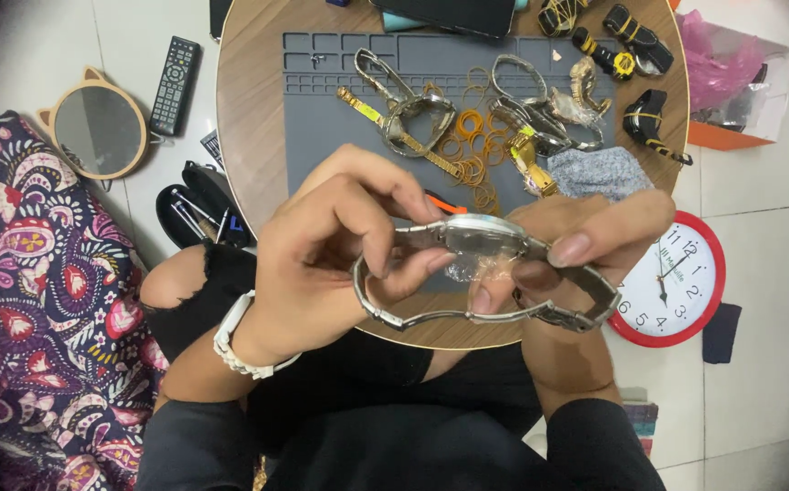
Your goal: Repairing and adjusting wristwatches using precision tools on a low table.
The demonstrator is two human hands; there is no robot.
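Note:
Both of my hands hold a silver metal wristwatch (485, 238) above the near edge of a round wooden table (249, 136). My left hand (340, 255) pinches the watch case and bracelet from the left with thumb and fingers. From the right, my right hand (576, 250) grips the case, thumb under it, fingers along the bracelet. A scrap of clear plastic film (476, 268) hangs under the case. The bracelet (467, 316) loops below my hands.
A grey work mat (322, 118) on the table carries several metal watches (408, 114), orange rubber bands (469, 145) and a grey cloth (599, 171). On the floor lie a remote (174, 84), a round mirror (99, 130), a red wall clock (676, 282) and a patterned fabric (31, 300).

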